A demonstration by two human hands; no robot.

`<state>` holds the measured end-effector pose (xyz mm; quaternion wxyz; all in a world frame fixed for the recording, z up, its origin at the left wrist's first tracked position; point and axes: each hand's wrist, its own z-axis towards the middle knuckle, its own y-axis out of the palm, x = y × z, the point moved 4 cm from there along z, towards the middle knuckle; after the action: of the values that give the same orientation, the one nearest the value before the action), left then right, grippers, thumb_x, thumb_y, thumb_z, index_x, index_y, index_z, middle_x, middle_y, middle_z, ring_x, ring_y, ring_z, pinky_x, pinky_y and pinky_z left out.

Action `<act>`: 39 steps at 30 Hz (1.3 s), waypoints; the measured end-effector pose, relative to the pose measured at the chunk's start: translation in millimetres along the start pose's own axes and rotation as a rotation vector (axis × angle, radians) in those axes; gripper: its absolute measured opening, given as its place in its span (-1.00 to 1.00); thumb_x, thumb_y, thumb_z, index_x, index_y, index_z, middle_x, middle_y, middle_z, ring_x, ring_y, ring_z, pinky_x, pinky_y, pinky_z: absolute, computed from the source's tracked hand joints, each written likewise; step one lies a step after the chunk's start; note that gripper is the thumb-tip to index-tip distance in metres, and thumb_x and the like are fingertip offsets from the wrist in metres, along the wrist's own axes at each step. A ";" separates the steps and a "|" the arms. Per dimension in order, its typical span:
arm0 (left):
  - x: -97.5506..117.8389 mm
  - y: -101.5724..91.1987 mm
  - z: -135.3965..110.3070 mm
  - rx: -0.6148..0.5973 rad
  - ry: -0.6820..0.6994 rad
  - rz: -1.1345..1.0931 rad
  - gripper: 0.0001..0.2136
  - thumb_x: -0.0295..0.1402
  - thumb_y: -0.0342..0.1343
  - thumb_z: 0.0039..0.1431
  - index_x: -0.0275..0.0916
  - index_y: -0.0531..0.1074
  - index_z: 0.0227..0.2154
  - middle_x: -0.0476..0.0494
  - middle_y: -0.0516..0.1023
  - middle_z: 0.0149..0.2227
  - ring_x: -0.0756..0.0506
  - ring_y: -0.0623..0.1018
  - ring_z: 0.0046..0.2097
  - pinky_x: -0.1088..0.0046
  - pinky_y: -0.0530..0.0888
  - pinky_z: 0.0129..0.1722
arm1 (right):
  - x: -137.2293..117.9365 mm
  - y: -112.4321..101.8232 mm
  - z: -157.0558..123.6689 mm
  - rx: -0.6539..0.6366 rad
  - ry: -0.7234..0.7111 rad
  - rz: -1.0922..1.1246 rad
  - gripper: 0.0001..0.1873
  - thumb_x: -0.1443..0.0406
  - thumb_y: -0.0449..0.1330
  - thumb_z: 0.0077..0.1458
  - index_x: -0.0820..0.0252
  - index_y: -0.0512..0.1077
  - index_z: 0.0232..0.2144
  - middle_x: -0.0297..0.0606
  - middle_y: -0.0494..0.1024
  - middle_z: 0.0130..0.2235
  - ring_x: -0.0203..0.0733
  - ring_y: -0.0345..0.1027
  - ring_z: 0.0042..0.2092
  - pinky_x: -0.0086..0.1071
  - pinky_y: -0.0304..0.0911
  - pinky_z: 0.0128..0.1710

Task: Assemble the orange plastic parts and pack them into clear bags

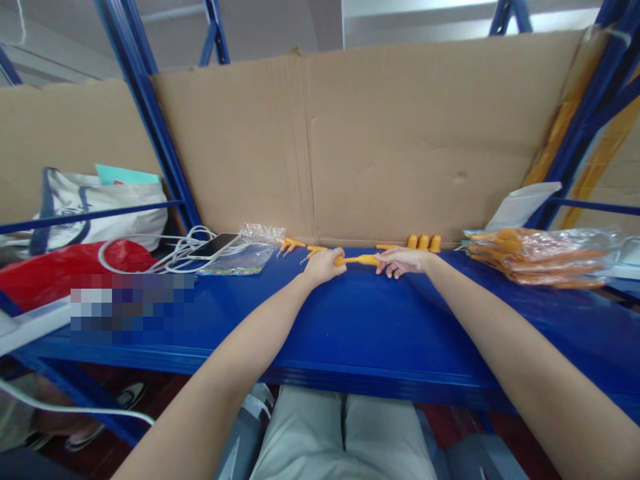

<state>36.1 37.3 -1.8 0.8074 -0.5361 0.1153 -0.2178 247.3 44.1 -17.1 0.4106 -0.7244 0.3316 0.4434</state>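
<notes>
An orange plastic corkscrew-like tool (367, 260) stretches level between my two hands, just above the blue shelf top. My left hand (324, 266) is closed around its left end, so the handle is mostly hidden. A twisted section shows in the middle, with a smooth orange part to its right. My right hand (406, 259) pinches that right end between thumb and fingers, the other fingers loosely curled. Beyond my left hand lie an orange handle with a spiral (314, 251) and a similar orange piece (291, 246).
Three orange caps (423, 242) stand upright behind my right hand, by the cardboard wall (380, 140). Bagged orange parts (540, 257) are stacked at right. Leftward lie a clear plastic bag (245, 260), a phone (215, 246), white cables (185, 250) and a red bundle (75, 270).
</notes>
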 end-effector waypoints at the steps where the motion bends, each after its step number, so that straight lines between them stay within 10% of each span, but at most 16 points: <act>1: 0.2 0.2 0.1 0.004 0.004 -0.003 -0.73 -0.33 0.04 0.08 -0.20 0.43 -0.14 -0.14 0.59 -0.24 -0.17 0.57 -0.17 0.44 0.41 -0.28 | 0.5 0.3 1.2 -0.011 0.021 0.003 -0.65 0.04 0.12 0.17 0.23 0.39 -0.33 -0.23 0.55 -0.43 -0.38 0.32 -0.53 -0.55 0.20 -0.60; 10: -0.3 1.7 1.7 0.021 0.009 -0.017 -0.74 -0.31 0.06 0.07 -0.18 0.43 -0.15 -0.11 0.59 -0.26 -0.15 0.56 -0.18 0.45 0.41 -0.27 | 2.4 1.0 8.9 -0.002 0.078 -0.055 -0.28 -0.16 -0.23 0.20 0.28 0.40 -0.49 -0.18 0.46 -0.62 -0.38 0.15 -0.69 -0.51 0.00 -0.75; 18: 0.9 0.0 0.8 0.000 0.008 -0.001 -0.72 -0.31 0.05 0.07 -0.20 0.43 -0.14 -0.13 0.59 -0.25 -0.16 0.57 -0.17 0.44 0.42 -0.26 | 0.0 -0.1 1.2 0.012 -0.050 0.031 -0.71 0.11 0.24 0.09 0.14 0.33 -0.22 -0.26 0.58 -0.31 -0.38 0.36 -0.49 -0.56 0.24 -0.59; 25: -0.2 0.4 0.9 0.013 -0.017 -0.037 -0.73 -0.30 0.07 0.05 -0.17 0.44 -0.15 -0.11 0.59 -0.25 -0.16 0.56 -0.17 0.44 0.42 -0.25 | 2.2 1.7 7.4 -0.012 0.058 -0.029 -0.46 -0.06 -0.11 0.24 0.26 0.40 -0.34 -0.11 0.59 -0.33 -0.38 0.29 -0.55 -0.56 0.17 -0.65; 39: -0.4 -0.2 1.5 0.005 0.002 -0.021 -0.73 -0.31 0.05 0.06 -0.19 0.43 -0.16 -0.12 0.59 -0.26 -0.16 0.57 -0.19 0.44 0.42 -0.27 | -0.6 1.4 3.3 -0.006 0.075 0.036 -0.49 -0.06 -0.05 0.22 0.25 0.40 -0.36 -0.17 0.56 -0.38 -0.36 0.32 -0.52 -0.54 0.19 -0.63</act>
<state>36.3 38.6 -1.1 0.8064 -0.5349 0.1099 -0.2269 244.7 46.5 -17.8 0.3877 -0.7356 0.3587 0.4242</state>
